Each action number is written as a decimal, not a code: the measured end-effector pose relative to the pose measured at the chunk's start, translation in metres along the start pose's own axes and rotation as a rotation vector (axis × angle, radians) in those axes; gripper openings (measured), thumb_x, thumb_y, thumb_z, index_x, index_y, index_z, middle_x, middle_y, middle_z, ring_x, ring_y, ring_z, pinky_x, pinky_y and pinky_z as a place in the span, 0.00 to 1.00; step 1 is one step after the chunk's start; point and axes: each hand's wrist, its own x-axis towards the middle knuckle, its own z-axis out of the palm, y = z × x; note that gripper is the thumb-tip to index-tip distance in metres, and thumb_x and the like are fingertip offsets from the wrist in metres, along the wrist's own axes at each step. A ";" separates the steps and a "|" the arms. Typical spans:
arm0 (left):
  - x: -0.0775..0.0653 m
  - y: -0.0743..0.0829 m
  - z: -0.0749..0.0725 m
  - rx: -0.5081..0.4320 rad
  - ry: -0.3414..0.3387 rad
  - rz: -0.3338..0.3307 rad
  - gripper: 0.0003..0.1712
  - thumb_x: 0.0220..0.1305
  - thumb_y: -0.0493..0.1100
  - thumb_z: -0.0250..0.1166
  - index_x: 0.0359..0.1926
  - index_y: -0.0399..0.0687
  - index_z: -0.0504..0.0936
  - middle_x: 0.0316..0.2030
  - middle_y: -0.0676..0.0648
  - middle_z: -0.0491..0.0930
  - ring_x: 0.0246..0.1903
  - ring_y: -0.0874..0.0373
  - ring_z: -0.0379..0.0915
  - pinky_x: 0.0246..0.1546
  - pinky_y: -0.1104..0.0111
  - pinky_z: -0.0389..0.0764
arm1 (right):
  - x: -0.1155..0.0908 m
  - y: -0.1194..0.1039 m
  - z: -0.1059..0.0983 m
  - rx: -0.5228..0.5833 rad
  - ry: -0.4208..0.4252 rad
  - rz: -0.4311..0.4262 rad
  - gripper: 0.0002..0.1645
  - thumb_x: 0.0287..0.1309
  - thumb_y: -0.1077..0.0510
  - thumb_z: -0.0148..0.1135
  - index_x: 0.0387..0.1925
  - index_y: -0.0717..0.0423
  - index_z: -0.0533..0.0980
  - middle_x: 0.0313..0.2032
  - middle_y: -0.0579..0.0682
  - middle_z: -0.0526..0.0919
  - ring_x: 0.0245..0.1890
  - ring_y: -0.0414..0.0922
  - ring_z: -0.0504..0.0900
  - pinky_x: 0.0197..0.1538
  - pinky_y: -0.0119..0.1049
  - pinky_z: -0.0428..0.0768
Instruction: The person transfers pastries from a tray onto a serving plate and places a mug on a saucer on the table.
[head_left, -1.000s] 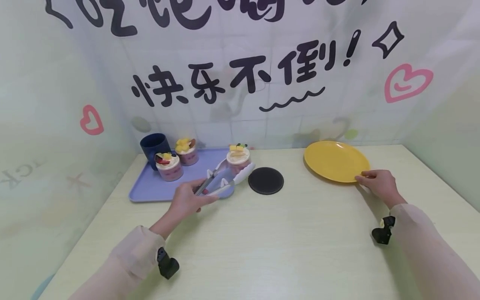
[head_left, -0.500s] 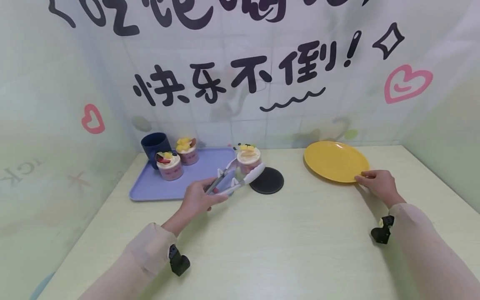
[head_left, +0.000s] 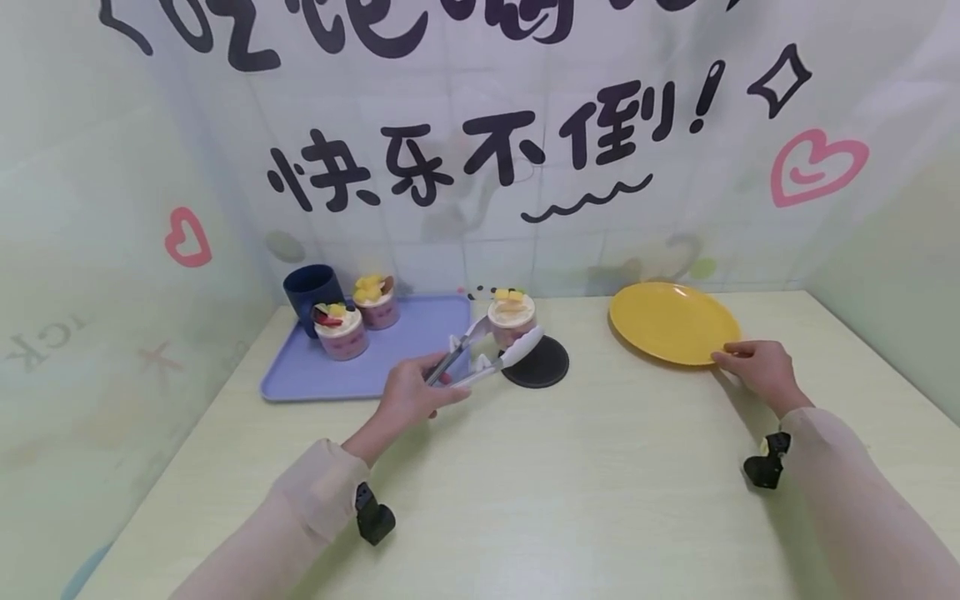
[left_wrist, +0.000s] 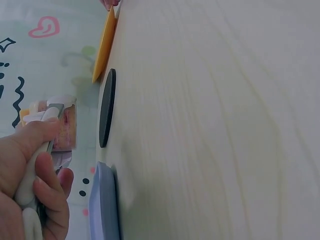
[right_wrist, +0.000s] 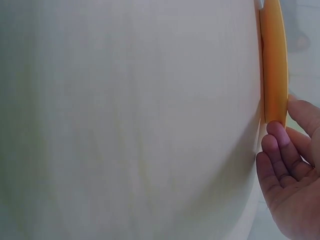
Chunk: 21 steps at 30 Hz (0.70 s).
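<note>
Head view: left hand (head_left: 412, 392) grips tongs (head_left: 517, 348) to hold a dessert cup (head_left: 512, 311) upright, apparently above the coaster (head_left: 546, 367) toward the table's (head_left: 585, 467) far edge; right hand (head_left: 759, 372) pinches the plate's (head_left: 667, 325) rim, likely steadying it.

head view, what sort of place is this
Probably a staged snack table: a white printed backdrop with large black lettering, a round glossy yellow plate, and three small pink cream-topped dessert cups.

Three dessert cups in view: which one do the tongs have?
The rightmost cup, held aloft in the tongs by the left hand; the front cup and rear cup both stand on the blue tray.
</note>
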 end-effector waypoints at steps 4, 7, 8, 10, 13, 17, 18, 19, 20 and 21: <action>0.002 0.003 0.003 0.000 -0.005 -0.002 0.41 0.44 0.44 0.75 0.61 0.44 0.70 0.31 0.49 0.78 0.10 0.59 0.66 0.13 0.70 0.68 | -0.001 0.000 -0.001 0.004 0.000 0.003 0.45 0.59 0.38 0.52 0.57 0.77 0.62 0.58 0.75 0.60 0.54 0.65 0.62 0.56 0.56 0.65; 0.003 0.005 0.006 0.004 -0.012 0.008 0.41 0.44 0.44 0.75 0.61 0.44 0.70 0.31 0.48 0.78 0.11 0.59 0.66 0.12 0.70 0.68 | -0.002 0.000 -0.001 0.006 0.001 0.004 0.45 0.59 0.38 0.52 0.57 0.76 0.62 0.58 0.75 0.60 0.54 0.65 0.62 0.56 0.55 0.65; 0.003 0.005 0.006 0.002 -0.015 0.013 0.41 0.44 0.44 0.75 0.61 0.44 0.70 0.30 0.48 0.77 0.11 0.59 0.66 0.12 0.70 0.68 | -0.002 0.000 -0.002 0.006 0.002 0.002 0.45 0.59 0.38 0.52 0.57 0.76 0.62 0.58 0.75 0.60 0.54 0.65 0.62 0.56 0.55 0.65; 0.003 0.006 0.008 -0.001 -0.019 0.024 0.40 0.44 0.44 0.75 0.60 0.43 0.71 0.30 0.48 0.77 0.10 0.59 0.65 0.12 0.70 0.68 | -0.002 -0.001 -0.002 0.006 0.002 -0.001 0.45 0.59 0.39 0.53 0.57 0.77 0.62 0.58 0.75 0.60 0.55 0.65 0.62 0.56 0.56 0.64; 0.003 0.008 0.010 -0.007 -0.022 0.028 0.40 0.43 0.43 0.75 0.60 0.43 0.71 0.29 0.49 0.77 0.10 0.59 0.65 0.12 0.70 0.68 | -0.002 0.000 -0.001 0.005 0.001 -0.005 0.44 0.60 0.39 0.53 0.57 0.77 0.62 0.58 0.75 0.60 0.55 0.66 0.62 0.56 0.56 0.64; 0.002 0.011 0.014 -0.019 -0.024 0.032 0.39 0.43 0.42 0.75 0.59 0.43 0.72 0.29 0.49 0.77 0.10 0.59 0.65 0.11 0.71 0.67 | -0.001 0.000 -0.002 0.006 -0.002 -0.003 0.43 0.60 0.40 0.53 0.57 0.77 0.62 0.58 0.75 0.60 0.55 0.65 0.62 0.56 0.55 0.64; 0.001 0.011 0.015 -0.022 -0.022 0.037 0.38 0.43 0.42 0.75 0.58 0.43 0.73 0.29 0.50 0.77 0.10 0.59 0.65 0.11 0.71 0.67 | -0.001 0.000 -0.002 0.005 -0.003 -0.002 0.43 0.60 0.40 0.53 0.57 0.77 0.62 0.58 0.75 0.60 0.55 0.65 0.62 0.56 0.55 0.64; 0.001 0.012 0.016 -0.029 -0.022 0.039 0.38 0.43 0.42 0.75 0.58 0.43 0.73 0.29 0.50 0.77 0.10 0.59 0.65 0.11 0.71 0.67 | -0.001 0.000 -0.002 0.005 -0.003 -0.003 0.43 0.60 0.40 0.53 0.57 0.77 0.62 0.58 0.75 0.60 0.55 0.65 0.62 0.56 0.55 0.64; 0.001 0.013 0.017 -0.034 -0.023 0.045 0.37 0.43 0.41 0.75 0.57 0.43 0.74 0.29 0.49 0.77 0.10 0.59 0.65 0.11 0.71 0.67 | -0.001 0.000 -0.002 0.003 -0.003 -0.002 0.43 0.60 0.40 0.53 0.57 0.77 0.62 0.58 0.75 0.60 0.55 0.65 0.62 0.56 0.55 0.64; 0.001 0.013 0.018 -0.039 -0.025 0.048 0.37 0.43 0.41 0.75 0.57 0.43 0.74 0.29 0.49 0.77 0.10 0.59 0.65 0.11 0.71 0.67 | -0.001 0.000 -0.002 0.002 -0.002 -0.001 0.42 0.61 0.41 0.53 0.57 0.77 0.62 0.58 0.75 0.60 0.55 0.65 0.62 0.56 0.55 0.65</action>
